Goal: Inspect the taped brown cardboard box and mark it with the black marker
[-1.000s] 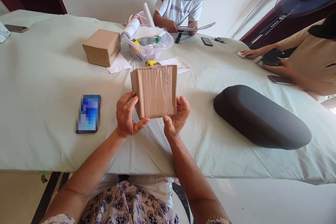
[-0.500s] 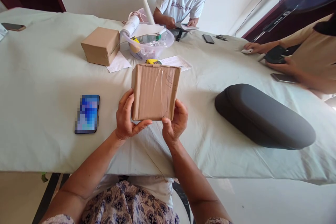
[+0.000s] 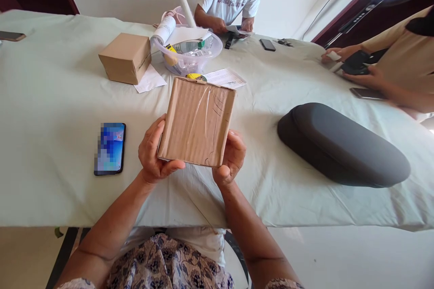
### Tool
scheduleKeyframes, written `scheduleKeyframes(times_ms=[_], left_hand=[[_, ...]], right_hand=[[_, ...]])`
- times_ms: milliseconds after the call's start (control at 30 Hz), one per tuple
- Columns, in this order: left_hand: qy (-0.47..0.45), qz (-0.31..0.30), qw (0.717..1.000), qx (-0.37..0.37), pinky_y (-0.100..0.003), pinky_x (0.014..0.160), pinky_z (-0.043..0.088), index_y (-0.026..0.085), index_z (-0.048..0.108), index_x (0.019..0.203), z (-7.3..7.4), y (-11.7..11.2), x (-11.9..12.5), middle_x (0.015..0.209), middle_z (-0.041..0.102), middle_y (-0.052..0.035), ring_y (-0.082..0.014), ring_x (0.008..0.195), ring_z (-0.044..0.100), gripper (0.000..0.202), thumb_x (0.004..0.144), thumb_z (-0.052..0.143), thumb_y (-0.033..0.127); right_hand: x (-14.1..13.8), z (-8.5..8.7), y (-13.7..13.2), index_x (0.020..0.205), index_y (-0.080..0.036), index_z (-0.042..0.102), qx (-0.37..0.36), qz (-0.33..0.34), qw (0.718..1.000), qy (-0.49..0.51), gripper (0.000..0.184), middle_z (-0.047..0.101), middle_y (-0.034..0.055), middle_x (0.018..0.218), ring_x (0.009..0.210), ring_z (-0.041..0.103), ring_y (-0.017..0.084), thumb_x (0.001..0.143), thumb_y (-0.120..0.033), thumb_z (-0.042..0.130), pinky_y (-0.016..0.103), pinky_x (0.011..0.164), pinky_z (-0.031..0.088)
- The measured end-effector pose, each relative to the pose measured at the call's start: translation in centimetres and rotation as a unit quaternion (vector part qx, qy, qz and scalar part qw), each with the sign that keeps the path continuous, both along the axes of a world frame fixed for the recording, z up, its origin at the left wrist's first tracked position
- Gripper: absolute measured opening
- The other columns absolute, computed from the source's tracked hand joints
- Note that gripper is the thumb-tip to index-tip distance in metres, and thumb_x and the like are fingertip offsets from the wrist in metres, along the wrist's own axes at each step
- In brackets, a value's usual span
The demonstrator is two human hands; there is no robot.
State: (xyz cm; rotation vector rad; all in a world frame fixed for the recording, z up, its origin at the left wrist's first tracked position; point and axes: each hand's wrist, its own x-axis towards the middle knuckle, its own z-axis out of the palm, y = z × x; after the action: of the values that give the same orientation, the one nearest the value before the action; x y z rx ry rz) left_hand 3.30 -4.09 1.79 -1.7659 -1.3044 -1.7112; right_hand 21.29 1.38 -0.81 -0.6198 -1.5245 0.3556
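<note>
Between my two hands is a brown cardboard box, raised above the cloth-covered table, with clear tape and a few pen lines on the side facing me. My left hand grips its left side, thumb along the bottom edge. On the right side my right hand wraps round the lower corner, its fingers partly behind the box. The box tilts a little, its top leaning right. A phone with a lit screen lies left of my left hand.
Farther back stand a second cardboard box and a clear plastic basin holding several items. A yellow tape measure and a printed paper lie behind my box. A dark, elongated case is at right. Two people sit around the table.
The box has come slightly nearer to me and tilted, its lower edge shifting left. My left hand has moved left and down with it, both hands still holding on.
</note>
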Motion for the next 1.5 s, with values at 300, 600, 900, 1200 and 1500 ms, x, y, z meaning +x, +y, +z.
scheduleKeyframes(times_ms=[300,600,900,1200,1500], left_hand=[[-0.085,0.016,0.996,-0.008,-0.037,0.098,0.057,0.021,0.053,0.147,0.4,-0.2,0.3,0.127,0.069,-0.0124,-0.0266,0.114,0.072,0.075,0.098,0.038,0.075],[-0.133,-0.060,0.982,-0.120,-0.039,0.105,0.057,0.027,0.038,0.157,-0.2,0.3,0.4,0.150,0.057,-0.0152,-0.0287,0.133,0.064,0.072,0.099,0.046,0.068],[-0.274,-0.160,0.928,-0.197,-0.031,0.093,0.060,0.022,0.058,0.134,-2.4,2.4,-0.6,0.122,0.073,-0.0113,-0.0228,0.110,0.073,0.059,0.093,0.064,0.063],[-0.183,-0.078,0.887,-0.417,-0.035,0.084,0.062,0.019,0.063,0.126,-5.1,4.1,-3.0,0.110,0.080,-0.0092,-0.0237,0.095,0.078,0.040,0.088,0.071,0.027],[-0.002,0.103,0.858,-0.504,-0.046,0.094,0.053,0.019,0.070,0.095,-3.7,3.5,-2.6,0.101,0.076,-0.0143,-0.0349,0.110,0.069,0.006,0.091,0.067,0.020]], right_hand=[[0.0,1.1,-0.3,0.139,-0.040,0.053,0.029,0.034,0.999,-0.020,0.048,0.050,0.0042,0.099,0.087,0.056,0.023,0.098,-0.062,0.042,0.044,0.080,0.053],[0.4,0.8,0.2,0.134,-0.034,0.058,-0.097,0.034,0.994,-0.038,0.060,0.059,0.0068,0.110,0.089,0.059,0.022,0.095,-0.075,0.042,0.042,0.082,0.056],[0.1,-1.0,1.7,0.141,-0.032,0.057,-0.182,0.063,0.981,-0.020,0.063,0.062,0.0092,0.127,0.091,0.062,0.019,0.092,-0.072,0.053,0.037,0.081,0.058],[0.2,-2.6,3.6,0.121,-0.025,0.067,-0.353,0.084,0.931,-0.040,0.058,0.074,0.0085,0.106,0.100,0.071,0.024,0.080,-0.065,0.071,0.037,0.077,0.060],[0.2,-2.3,3.2,0.108,-0.027,0.068,-0.394,-0.005,0.874,-0.284,0.026,0.079,0.0033,0.099,0.073,0.066,0.018,0.083,-0.025,0.060,0.034,0.076,0.050]])
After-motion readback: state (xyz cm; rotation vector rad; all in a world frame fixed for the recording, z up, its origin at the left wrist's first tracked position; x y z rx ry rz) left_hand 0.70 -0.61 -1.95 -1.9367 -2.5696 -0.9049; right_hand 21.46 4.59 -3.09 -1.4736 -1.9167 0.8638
